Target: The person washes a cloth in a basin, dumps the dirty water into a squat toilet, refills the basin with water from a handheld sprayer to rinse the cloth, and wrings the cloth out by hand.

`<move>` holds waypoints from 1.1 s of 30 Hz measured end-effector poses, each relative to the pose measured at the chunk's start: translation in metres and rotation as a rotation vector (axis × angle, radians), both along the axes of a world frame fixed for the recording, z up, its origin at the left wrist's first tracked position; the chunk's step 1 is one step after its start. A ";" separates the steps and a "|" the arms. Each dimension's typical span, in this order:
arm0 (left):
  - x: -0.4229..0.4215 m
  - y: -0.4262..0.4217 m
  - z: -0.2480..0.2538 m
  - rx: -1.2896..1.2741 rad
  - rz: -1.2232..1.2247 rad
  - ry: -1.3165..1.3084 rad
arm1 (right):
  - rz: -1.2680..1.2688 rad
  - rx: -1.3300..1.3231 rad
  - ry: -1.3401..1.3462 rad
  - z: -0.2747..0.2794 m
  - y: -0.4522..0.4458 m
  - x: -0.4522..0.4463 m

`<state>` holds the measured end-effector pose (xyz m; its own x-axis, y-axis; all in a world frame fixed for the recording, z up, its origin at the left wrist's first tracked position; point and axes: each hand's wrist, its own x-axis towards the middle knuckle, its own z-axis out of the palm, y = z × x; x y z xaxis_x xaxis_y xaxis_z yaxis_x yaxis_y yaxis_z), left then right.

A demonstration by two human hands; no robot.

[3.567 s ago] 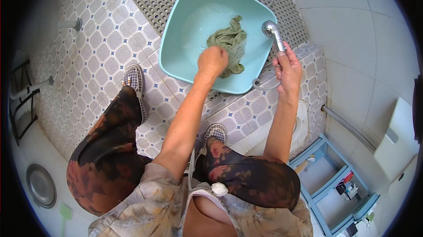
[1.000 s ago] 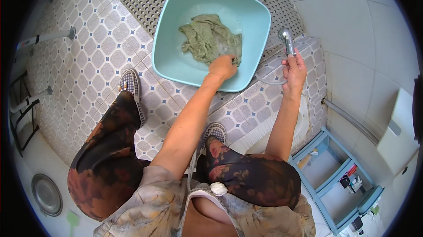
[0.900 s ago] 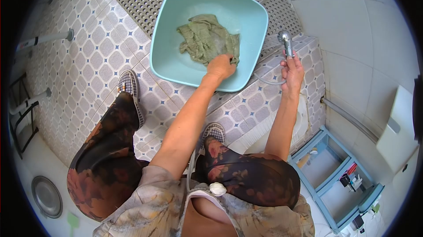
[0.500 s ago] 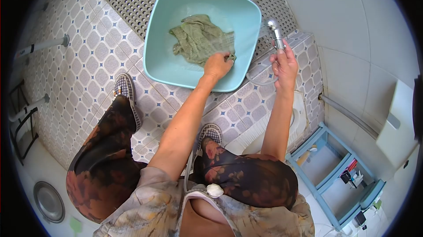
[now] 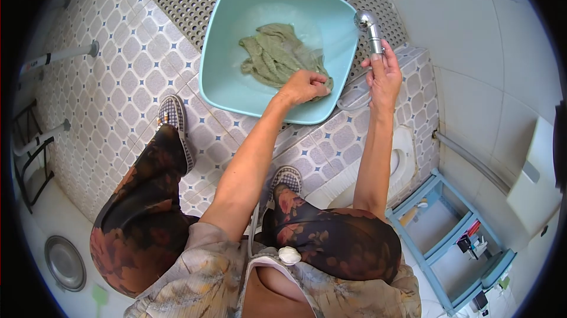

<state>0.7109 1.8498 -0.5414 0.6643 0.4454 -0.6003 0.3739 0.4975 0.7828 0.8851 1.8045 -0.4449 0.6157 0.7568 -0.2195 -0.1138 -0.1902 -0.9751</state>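
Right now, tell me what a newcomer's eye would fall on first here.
Probably the big turquoise tub at top centre, with a crumpled green cloth inside, its edge pinched by the left hand. Next, perhaps, the shiny shower head in the right hand, by the tub's right rim, then the dark floral trousers below.

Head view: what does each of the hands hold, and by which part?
The left hand pinches the green cloth at its near right edge; the right hand grips the handheld shower head by its handle.
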 end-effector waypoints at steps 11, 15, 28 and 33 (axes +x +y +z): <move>0.010 0.003 0.057 0.426 -0.095 0.187 | -0.035 -0.003 0.050 0.007 -0.010 -0.003; 0.013 0.022 0.102 0.296 0.162 -0.183 | -0.046 0.051 0.031 0.015 -0.020 0.000; -0.009 0.039 0.150 0.329 0.413 -0.447 | -0.154 0.196 0.031 0.037 -0.001 -0.013; -0.034 0.058 0.026 0.452 0.544 0.028 | -0.083 0.116 0.057 0.029 -0.002 -0.015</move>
<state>0.6766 1.9078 -0.5150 0.2637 0.9193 -0.2921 0.1875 0.2481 0.9504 0.8697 1.8023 -0.4157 0.6660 0.7263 -0.1701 -0.1806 -0.0643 -0.9815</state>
